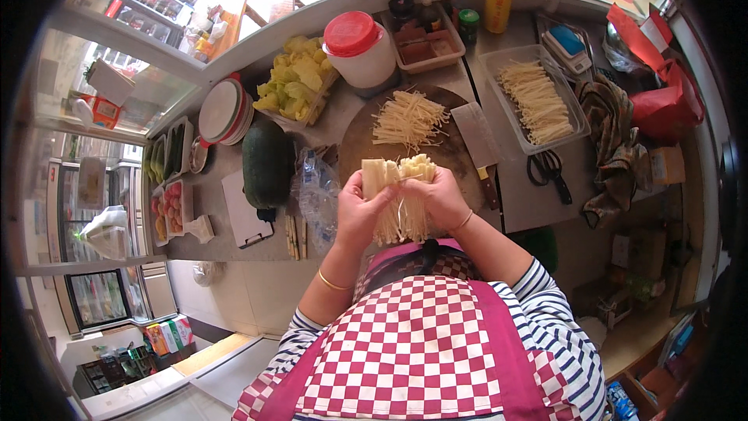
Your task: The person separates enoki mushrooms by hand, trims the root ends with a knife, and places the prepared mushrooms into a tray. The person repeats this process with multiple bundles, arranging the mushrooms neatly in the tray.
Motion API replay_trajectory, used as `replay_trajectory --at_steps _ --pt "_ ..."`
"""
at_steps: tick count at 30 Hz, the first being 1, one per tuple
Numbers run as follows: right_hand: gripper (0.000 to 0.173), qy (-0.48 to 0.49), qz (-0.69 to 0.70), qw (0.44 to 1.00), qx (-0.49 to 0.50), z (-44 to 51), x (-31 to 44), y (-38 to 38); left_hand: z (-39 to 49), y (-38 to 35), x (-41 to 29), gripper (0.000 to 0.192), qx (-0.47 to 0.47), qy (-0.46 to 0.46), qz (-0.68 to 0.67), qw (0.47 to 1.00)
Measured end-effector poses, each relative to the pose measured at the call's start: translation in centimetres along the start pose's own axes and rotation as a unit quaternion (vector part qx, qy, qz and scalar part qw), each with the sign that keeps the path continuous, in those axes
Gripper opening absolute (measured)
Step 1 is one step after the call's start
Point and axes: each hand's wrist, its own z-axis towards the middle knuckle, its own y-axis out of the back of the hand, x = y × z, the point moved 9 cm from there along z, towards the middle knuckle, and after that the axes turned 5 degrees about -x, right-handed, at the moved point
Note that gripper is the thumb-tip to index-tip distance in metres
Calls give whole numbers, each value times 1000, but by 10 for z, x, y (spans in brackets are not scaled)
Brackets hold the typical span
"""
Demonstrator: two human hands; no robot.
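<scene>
Between both hands is a thick bunch of enoki mushrooms (pixel 403 210), parted down the middle, cut base up and caps hanging down. My left hand (pixel 365 204) grips one half and my right hand (pixel 435 196) grips the other, with the thumbs close together. Beyond them, loose enoki strands (pixel 409 118) lie in a pile on a round wooden chopping board (pixel 362 128). A cleaver (pixel 476 134) rests flat across the board's right side, its handle towards me. Farther right, a clear plastic tub (pixel 575 120) holds more separated enoki (pixel 534 102).
Black scissors (pixel 549 172) and a crumpled cloth (pixel 610 146) lie at the right. A dark green melon (pixel 267 164), plastic bags (pixel 315 199) and a clipboard (pixel 242 210) are at the left. Behind stand a red-lidded container (pixel 359 58), leafy vegetables (pixel 298 79) and a kitchen scale (pixel 567 47).
</scene>
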Motion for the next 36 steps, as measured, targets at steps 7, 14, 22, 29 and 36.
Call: replay_trajectory --at_steps 7,14,22,29,36 --pt "30 -90 99 990 49 2 -5 0 0 6 5 33 14 50 -52 997" --pt "29 -1 -25 998 53 -4 -1 -14 5 5 6 35 17 -3 35 999" --pt "25 -34 9 999 7 1 -3 2 1 1 0 34 52 32 -61 996" --pt "18 30 -36 999 27 2 8 -3 -1 7 0 30 11 -29 56 998" --pt "19 -12 -41 997 70 2 -1 -7 0 6 -3 27 15 -38 105 994"
